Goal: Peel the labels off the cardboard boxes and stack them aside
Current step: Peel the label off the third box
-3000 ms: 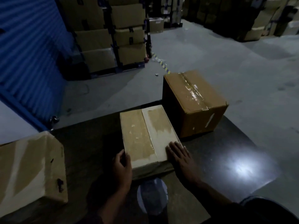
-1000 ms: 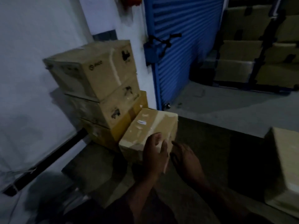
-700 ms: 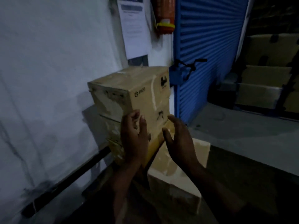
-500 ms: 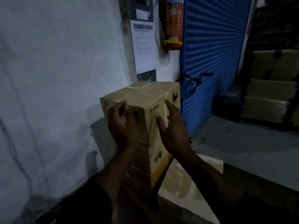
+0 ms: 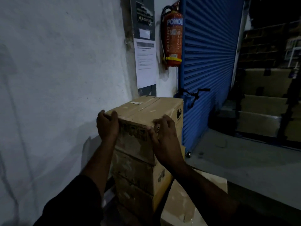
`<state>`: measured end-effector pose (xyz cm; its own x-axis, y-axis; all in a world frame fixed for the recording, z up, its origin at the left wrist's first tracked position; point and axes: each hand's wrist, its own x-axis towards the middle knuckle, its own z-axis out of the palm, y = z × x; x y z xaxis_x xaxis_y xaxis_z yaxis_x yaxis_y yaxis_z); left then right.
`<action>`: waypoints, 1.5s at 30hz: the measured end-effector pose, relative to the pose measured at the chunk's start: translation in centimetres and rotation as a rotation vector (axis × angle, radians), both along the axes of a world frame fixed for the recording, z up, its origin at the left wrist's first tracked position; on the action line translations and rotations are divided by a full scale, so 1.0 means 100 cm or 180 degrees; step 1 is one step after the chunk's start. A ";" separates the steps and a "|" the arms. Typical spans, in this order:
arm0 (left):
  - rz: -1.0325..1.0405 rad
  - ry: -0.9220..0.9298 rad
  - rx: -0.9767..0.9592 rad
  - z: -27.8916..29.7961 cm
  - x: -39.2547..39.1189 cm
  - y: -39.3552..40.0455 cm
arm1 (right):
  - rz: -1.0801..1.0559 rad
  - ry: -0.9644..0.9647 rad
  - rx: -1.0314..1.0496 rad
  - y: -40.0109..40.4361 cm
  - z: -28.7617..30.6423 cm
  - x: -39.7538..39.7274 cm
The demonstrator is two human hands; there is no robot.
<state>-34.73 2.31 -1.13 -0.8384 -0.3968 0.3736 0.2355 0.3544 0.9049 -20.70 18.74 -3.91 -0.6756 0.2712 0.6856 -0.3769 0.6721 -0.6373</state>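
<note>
A stack of brown cardboard boxes stands against the white wall. The top box [image 5: 146, 111] has a taped seam and a small white label [image 5: 136, 103] on its lid. My left hand [image 5: 107, 124] grips the top box's near left corner, fingers curled over the edge. My right hand [image 5: 162, 136] grips its near right corner, fingertips hooked on the top edge. Two more boxes [image 5: 140, 176] sit beneath it. A pale box [image 5: 184, 206] lies on the dark surface to the lower right of the stack.
A red fire extinguisher [image 5: 173, 35] and a paper notice [image 5: 145, 62] hang on the wall behind the stack. A blue roller shutter [image 5: 210, 66] stands to the right. Racked cartons [image 5: 263, 101] fill the far right, beyond a grey concrete floor [image 5: 244, 160].
I turned left from the table's boxes to the wall stack. Both hands rose from the pale low box to the top box and now grip its upper near corners.
</note>
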 end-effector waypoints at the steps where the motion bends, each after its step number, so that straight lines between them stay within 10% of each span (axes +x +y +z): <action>1: -0.0023 0.0018 0.0035 0.000 0.005 0.001 | -0.0024 0.0029 -0.0107 0.002 0.000 0.000; 20: -0.0791 0.0495 0.0301 -0.010 0.235 0.156 | -0.1243 0.0176 -0.0800 0.147 -0.006 0.166; 33: -0.1996 -0.0484 0.0395 -0.163 0.389 0.324 | -0.2537 -0.0666 -0.1098 0.286 -0.149 0.376; 45: -0.1777 -0.1359 0.0191 -0.301 0.483 0.309 | -0.2348 -0.1737 -0.1103 0.275 -0.263 0.481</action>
<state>13.61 33.16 -31.18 -0.9911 0.1258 -0.0426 -0.0125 0.2307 0.9730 27.40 46.23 -30.17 -0.4563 0.8799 0.1321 0.4675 0.3634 -0.8058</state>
